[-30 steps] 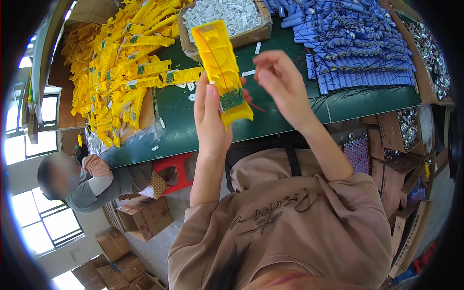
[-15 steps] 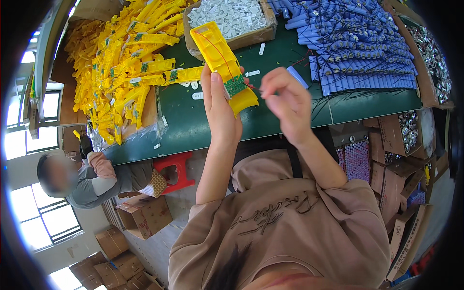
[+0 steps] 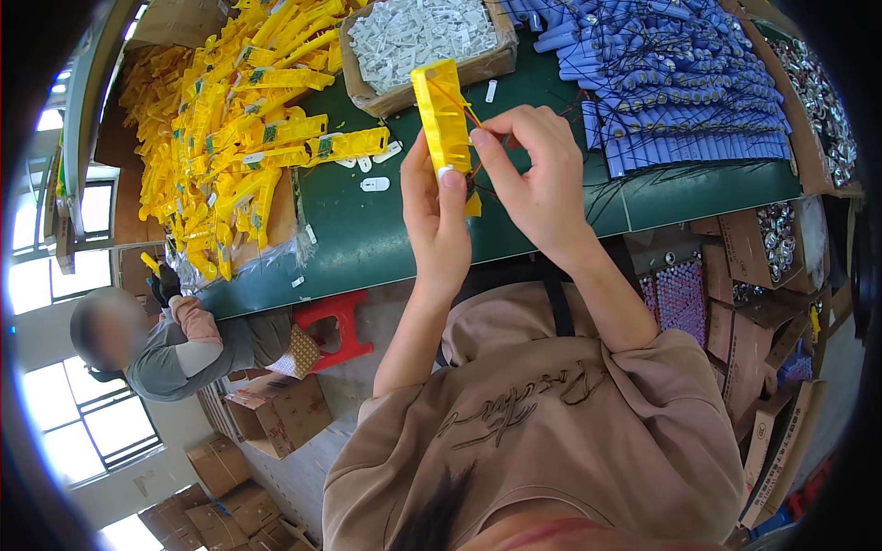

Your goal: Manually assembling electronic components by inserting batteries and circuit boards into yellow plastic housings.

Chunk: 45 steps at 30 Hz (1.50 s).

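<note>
My left hand (image 3: 436, 220) is closed round a yellow plastic housing (image 3: 445, 115), held up over the table and turned with its side wall toward me. Thumb and index finger of my right hand (image 3: 542, 174) pinch together at the housing's right edge, on thin red wire (image 3: 472, 117). More dark and red wires hang between the two hands. The housing's inner face is mostly hidden from here, and the green circuit board in it can't be made out.
Yellow housings (image 3: 216, 147) lie heaped at the left of the green table (image 3: 349, 243). A carton of small white parts (image 3: 423, 41) stands at the back. Blue cylinders with black wires (image 3: 680, 92) are stacked at the right. Another person (image 3: 184, 344) sits at the left.
My left hand has turned the housing so its inner face and board no longer show. My right hand has come in from the right and pinches wire at the housing's edge.
</note>
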Tool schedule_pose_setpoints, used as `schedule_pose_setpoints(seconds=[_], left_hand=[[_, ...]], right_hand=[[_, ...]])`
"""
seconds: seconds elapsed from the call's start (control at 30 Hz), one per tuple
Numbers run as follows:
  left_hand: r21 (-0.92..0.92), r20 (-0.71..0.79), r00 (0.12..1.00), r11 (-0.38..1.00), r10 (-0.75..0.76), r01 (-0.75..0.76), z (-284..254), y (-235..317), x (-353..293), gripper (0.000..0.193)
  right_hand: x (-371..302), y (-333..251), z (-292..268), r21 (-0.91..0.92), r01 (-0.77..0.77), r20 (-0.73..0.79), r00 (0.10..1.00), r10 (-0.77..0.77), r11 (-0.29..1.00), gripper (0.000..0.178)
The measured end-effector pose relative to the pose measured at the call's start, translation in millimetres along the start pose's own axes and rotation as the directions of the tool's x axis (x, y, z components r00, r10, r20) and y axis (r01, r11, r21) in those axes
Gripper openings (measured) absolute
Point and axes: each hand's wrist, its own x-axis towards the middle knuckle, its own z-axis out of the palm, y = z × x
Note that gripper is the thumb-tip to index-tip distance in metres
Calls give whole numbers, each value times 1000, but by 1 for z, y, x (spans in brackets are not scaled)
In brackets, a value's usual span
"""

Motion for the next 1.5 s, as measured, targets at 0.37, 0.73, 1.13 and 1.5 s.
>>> schedule_pose_setpoints(seconds=[0.37,0.73,1.13,1.5], left_hand=[[-277,-78,986,953,-147,121,8,1,24,37],[-373,-34,989,920,-145,122,6,0,36,44],[-294,-61,983,944,-175,150,-20,-22,39,41],[-296,-49,975,936,-215,191,-40,-36,26,42]], right_hand=[[-17,1,26,-229,181,-49,979,-197,956,13],[-7,7,13,-342,390,107,920,-377,855,14],[-14,54,-44,-561,183,391,918,64,807,21],[3,62,-23,-388,170,571,816,91,906,41]])
